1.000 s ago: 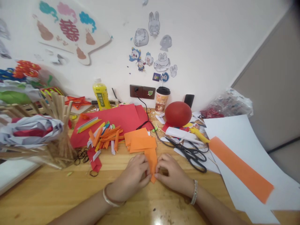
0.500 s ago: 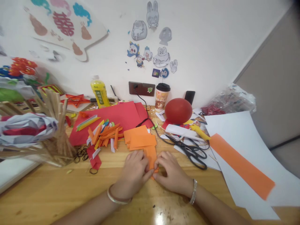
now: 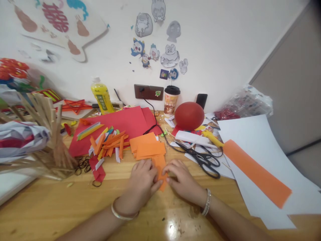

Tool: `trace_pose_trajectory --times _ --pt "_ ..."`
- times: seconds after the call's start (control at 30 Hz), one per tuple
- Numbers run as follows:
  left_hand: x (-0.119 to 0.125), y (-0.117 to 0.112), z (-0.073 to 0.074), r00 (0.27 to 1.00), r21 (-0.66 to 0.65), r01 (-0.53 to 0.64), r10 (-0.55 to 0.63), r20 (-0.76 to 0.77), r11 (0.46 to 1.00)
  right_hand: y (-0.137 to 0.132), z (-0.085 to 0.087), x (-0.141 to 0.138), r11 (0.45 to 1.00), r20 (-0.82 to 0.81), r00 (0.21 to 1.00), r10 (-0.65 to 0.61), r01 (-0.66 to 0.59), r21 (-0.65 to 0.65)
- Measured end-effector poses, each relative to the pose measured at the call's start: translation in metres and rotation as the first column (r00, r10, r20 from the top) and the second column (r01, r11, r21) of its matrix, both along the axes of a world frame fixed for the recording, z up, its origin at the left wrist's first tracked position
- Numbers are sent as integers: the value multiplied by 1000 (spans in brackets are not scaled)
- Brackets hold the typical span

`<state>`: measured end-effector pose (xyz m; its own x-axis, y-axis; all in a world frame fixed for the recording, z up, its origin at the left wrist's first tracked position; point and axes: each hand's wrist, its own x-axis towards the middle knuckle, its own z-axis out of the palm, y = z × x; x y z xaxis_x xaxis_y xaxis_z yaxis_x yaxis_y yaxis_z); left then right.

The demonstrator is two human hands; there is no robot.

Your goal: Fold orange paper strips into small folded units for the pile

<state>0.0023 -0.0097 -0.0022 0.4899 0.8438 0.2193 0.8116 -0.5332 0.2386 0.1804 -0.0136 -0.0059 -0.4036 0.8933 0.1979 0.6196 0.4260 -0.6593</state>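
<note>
An upright strip of orange paper (image 3: 161,164) lies on the wooden table between my hands. My left hand (image 3: 142,177) is closed over its left side, the thumb lying across the lower part. From the other side, my right hand (image 3: 184,180) bends its thumb and index finger onto the strip's right edge. Part of the strip is hidden under my fingers. Just beyond my hands, overlapping its far end, sits a small stack of orange paper pieces (image 3: 151,149).
Folded paper strips (image 3: 111,144) lie in a pile on red paper (image 3: 120,122) to the left. Black scissors (image 3: 200,159), a red balloon (image 3: 189,116) and white sheets (image 3: 250,134) bearing a long orange strip (image 3: 257,172) are at right. A paper cup (image 3: 171,102) and yellow bottle (image 3: 102,97) stand behind.
My right thumb and index finger have parted a little, and the thumb has drawn away from my left thumb. More of the strip's lower end shows. The camera view has shifted slightly.
</note>
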Motion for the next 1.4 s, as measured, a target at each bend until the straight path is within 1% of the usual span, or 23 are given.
trace_pose_trajectory --times 0.13,0.2,0.3,0.4,0.5,0.57,0.67,0.8,0.9,1.03,1.1,1.17,1.23,1.27,1.33,1.4 --pt "0 -1 -1 1000 4 3 -3 -11 1000 -2 -1 0 1000 -56 998 -26 27 7" --pt "1 -1 -1 1000 0 2 -2 -16 1000 -5 0 -3 999 -23 999 -38 38 27" --pt "1 1 -1 1000 -13 1 -1 -10 1000 -7 0 -5 998 77 996 -48 44 53" --pt "-4 4 0 1000 -49 14 -13 26 999 -7 1 -6 999 114 993 -34 30 35" --pt "-13 9 3 993 -114 78 -68 93 990 -6 4 -6 1000 111 994 -26 26 0" --pt "-19 11 5 986 -127 98 -79 145 987 -6 6 -6 999 105 994 -25 28 -26" --pt "-21 12 8 983 -99 85 -67 173 991 -7 7 -6 998 94 995 -41 44 -37" --pt "-18 11 8 981 -68 109 -97 166 992 -8 3 -7 999 76 996 -54 54 5" --pt "-18 11 5 980 -61 111 -99 176 992 -7 1 -7 999 81 995 -54 54 7" --pt "-24 16 -2 980 -43 105 -96 172 994 -5 3 -5 999 80 996 -33 36 -38" --pt "-30 21 -3 976 13 140 -140 166 990 -4 6 -1 998 62 998 10 -6 -65" --pt "-37 26 -1 964 82 223 -232 127 971 -1 9 7 992 34 996 85 -81 -96" --pt "-42 29 3 940 125 330 -338 49 936 4 12 17 984 10 991 136 -134 -121" --pt "-43 29 7 922 133 381 -386 13 915 7 12 23 986 1 993 119 -118 -121" --pt "-43 23 16 882 122 470 -471 -21 874 13 12 33 994 -2 1000 28 -28 -102" --pt "-38 12 26 838 67 544 -545 -3 836 18 10 40 996 -11 998 -59 58 -74"
